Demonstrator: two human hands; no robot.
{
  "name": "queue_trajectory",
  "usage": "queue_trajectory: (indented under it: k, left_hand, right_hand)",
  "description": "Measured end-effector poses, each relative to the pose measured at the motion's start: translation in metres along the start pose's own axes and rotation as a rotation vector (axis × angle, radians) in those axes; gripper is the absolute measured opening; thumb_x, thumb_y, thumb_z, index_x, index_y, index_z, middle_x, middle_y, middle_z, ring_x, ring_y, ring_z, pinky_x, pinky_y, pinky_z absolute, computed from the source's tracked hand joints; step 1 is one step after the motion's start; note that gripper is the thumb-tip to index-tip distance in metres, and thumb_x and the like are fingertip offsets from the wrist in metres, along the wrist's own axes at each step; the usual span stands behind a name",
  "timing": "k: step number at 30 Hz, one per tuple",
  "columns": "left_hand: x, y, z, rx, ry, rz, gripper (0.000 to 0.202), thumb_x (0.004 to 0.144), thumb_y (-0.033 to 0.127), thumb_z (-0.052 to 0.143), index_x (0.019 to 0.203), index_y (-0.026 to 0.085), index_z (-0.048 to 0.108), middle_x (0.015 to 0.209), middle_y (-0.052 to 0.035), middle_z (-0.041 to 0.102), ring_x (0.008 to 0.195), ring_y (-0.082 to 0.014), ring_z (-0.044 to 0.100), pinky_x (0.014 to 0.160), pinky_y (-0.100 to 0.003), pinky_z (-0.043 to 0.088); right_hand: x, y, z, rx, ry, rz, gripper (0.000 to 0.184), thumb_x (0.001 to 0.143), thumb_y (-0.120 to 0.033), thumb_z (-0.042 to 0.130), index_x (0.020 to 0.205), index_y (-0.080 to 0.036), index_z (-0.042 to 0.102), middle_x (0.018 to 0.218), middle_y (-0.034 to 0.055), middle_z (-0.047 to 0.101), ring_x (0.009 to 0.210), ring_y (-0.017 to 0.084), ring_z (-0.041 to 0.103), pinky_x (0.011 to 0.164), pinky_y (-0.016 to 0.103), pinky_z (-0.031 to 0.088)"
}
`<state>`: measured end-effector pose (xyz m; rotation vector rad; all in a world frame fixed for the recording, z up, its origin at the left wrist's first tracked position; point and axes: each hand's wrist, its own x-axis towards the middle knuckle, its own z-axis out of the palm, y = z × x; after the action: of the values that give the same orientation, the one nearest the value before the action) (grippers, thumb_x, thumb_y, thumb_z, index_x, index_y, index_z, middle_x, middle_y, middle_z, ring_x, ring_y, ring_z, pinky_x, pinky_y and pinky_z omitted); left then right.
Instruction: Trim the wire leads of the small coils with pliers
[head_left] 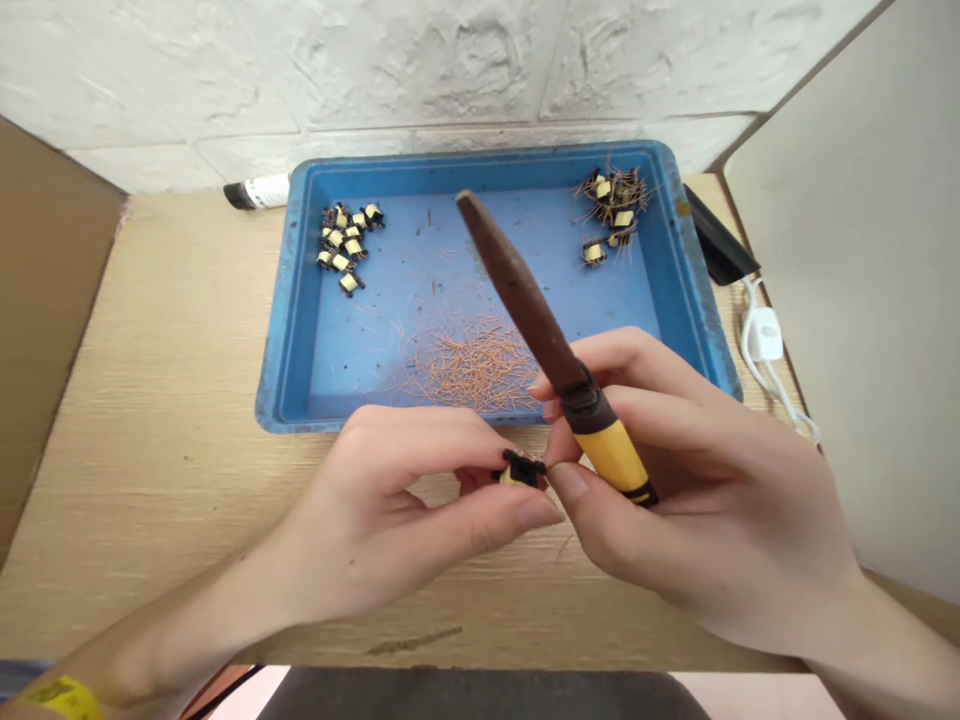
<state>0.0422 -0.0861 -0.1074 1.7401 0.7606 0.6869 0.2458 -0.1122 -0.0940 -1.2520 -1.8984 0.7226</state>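
Free passage along the wood tabletop (172,330) left of the blue plastic tray (480,165), as far as the cardboard panel (52,300); tray's raised rim stands in the way of low sideways passes; file (517,280) in the right hand (697,470) slants over the tray; black case (720,235) and white cable (765,340) crowd the far right corner.

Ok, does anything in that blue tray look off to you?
Yes: in the blue tray, the small yellow-and-black transformers at the far right bristle with copper-coloured wires, unlike the neat ones at left, and loose wire clippings lie heaped mid-tray.
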Motion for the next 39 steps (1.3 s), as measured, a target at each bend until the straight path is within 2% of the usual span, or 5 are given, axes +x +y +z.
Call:
queue_trajectory:
  k: [11,23,27,32,39]
  left_hand:
    - [0.002,0.003,0.006,-0.122,0.028,-0.079,0.033,0.096,0.019,0.074,0.063,0.016,0.068,0.058,0.0016,0.068,0.052,-0.0089,0.063,0.05,-0.017,0.047]
    - [0.004,0.003,0.0,-0.19,0.101,-0.156,0.037,0.097,0.043,0.074,0.071,0.016,0.075,0.056,0.0011,0.07,0.045,-0.0079,0.064,0.045,-0.013,0.052]
    - [0.002,0.001,-0.002,-0.185,0.218,-0.147,0.035,0.094,0.05,0.075,0.08,0.019,0.081,0.064,0.0009,0.069,0.049,-0.0069,0.061,0.047,-0.014,0.053]
    - [-0.005,-0.009,-0.009,-0.168,0.282,-0.039,0.03,0.1,0.039,0.07,0.078,0.025,0.084,0.081,-0.0041,0.077,0.072,-0.0122,0.069,0.057,-0.016,0.057]
    - [-0.001,-0.005,-0.007,-0.381,0.327,-0.187,0.02,0.098,0.041,0.073,0.096,0.026,0.084,0.071,0.0005,0.081,0.045,-0.0092,0.069,0.038,-0.014,0.052]
  right_hand:
    - [-0.001,0.001,0.001,0.025,-0.032,-0.02,0.018,0.08,-0.008,0.062,0.076,-0.025,0.06,0.1,-0.0004,0.067,0.083,0.009,0.066,0.064,0.019,0.06]
    - [-0.002,0.004,0.002,-0.013,0.107,0.026,0.021,0.092,-0.011,0.065,0.075,-0.022,0.064,0.097,0.0007,0.07,0.091,0.01,0.069,0.078,0.021,0.061]
    - [-0.002,0.005,0.0,-0.025,0.112,0.074,0.022,0.095,-0.014,0.064,0.076,-0.024,0.062,0.097,0.0,0.07,0.085,0.011,0.069,0.067,0.021,0.059]
    - [-0.002,0.007,0.0,0.006,0.11,0.074,0.025,0.096,-0.017,0.065,0.071,-0.022,0.059,0.097,-0.0004,0.07,0.085,0.01,0.068,0.067,0.02,0.057]
    - [-0.003,0.006,0.0,0.021,0.109,0.087,0.028,0.094,-0.016,0.066,0.068,-0.022,0.059,0.096,-0.0014,0.07,0.084,0.009,0.069,0.066,0.02,0.056]
